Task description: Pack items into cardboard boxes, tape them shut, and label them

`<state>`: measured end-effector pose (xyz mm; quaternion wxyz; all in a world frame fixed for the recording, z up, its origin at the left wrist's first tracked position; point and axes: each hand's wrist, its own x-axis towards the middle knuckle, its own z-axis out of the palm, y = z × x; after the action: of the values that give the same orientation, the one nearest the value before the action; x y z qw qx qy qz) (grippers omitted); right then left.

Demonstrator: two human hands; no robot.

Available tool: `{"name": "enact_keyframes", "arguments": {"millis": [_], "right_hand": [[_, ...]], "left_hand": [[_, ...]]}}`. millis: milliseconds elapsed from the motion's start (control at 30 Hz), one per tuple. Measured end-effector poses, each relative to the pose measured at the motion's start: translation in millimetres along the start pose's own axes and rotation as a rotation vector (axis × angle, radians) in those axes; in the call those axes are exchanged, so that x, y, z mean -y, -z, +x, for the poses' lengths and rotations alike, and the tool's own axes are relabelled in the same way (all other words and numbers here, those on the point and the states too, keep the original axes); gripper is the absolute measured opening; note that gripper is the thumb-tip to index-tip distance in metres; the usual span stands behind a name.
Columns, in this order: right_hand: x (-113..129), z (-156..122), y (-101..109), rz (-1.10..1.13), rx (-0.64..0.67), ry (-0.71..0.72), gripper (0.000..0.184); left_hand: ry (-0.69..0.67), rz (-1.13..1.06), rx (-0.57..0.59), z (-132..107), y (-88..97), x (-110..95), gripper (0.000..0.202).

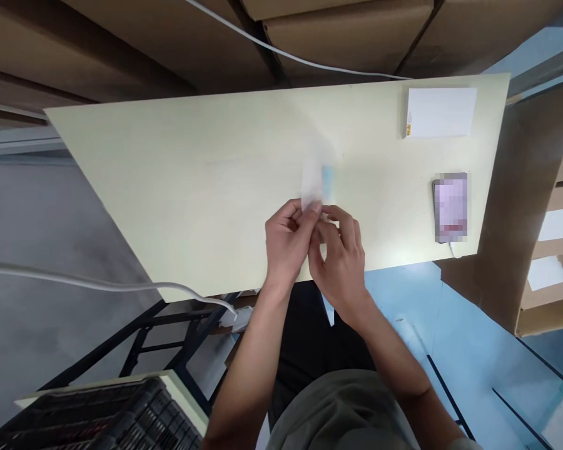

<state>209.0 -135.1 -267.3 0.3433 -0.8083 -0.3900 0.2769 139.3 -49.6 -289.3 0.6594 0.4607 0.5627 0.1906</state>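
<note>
A thin, whitish sheet (311,180) with a light-blue strip (327,181) along its right side stands up from my fingers over the pale table. My left hand (286,242) is closed, pinching the sheet's lower end between thumb and fingers. Close against it, my right hand (341,257) has its fingers bent at the sheet's lower right corner, the fingertips almost meeting my left thumb. The sheet's bottom edge is hidden by my fingers, and its outline is slightly blurred.
On the pale table (169,169), a flat white box (441,112) lies at the back right, with a blurred-out phone-like object (451,207) nearer. Cardboard boxes (351,37) line the back. An open carton (507,206) stands right; a black crate (122,412) sits lower left. White cable (98,284) crosses left.
</note>
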Motion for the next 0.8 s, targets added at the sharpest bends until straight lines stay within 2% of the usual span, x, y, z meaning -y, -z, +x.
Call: {"name": "enact_keyframes", "arguments": {"millis": [100, 200, 300, 433, 533, 633, 733, 800], "right_hand": [[0, -1, 3, 0.054, 0.054, 0.041, 0.022], [-12, 3, 5, 0.092, 0.021, -0.032, 0.027], [-29, 9, 2, 0.136, 0.025, -0.134, 0.047], [-40, 13, -1, 0.213, 0.071, -0.167, 0.052], [-38, 13, -1, 0.204, 0.096, -0.138, 0.053], [-37, 12, 0, 0.171, 0.109, -0.118, 0.052], [-39, 13, 0, 0.157, 0.112, -0.099, 0.05], [-42, 14, -1, 0.146, 0.122, -0.088, 0.048]], "left_hand": [[0.05, -0.017, -0.031, 6, 14.2, 2, 0.045], [0.069, -0.049, -0.012, 9, 22.3, 8, 0.045], [0.087, -0.092, 0.018, 10, 23.6, 15, 0.044], [0.079, -0.12, 0.02, 11, 17.3, 25, 0.033], [-0.021, -0.074, -0.077, 9, 10.0, 26, 0.018], [-0.195, 0.064, -0.168, 5, 6.8, 18, 0.013], [-0.316, 0.262, -0.208, 1, 11.4, 6, 0.017], [-0.32, 0.325, -0.193, -1, 16.9, -1, 0.017]]}}
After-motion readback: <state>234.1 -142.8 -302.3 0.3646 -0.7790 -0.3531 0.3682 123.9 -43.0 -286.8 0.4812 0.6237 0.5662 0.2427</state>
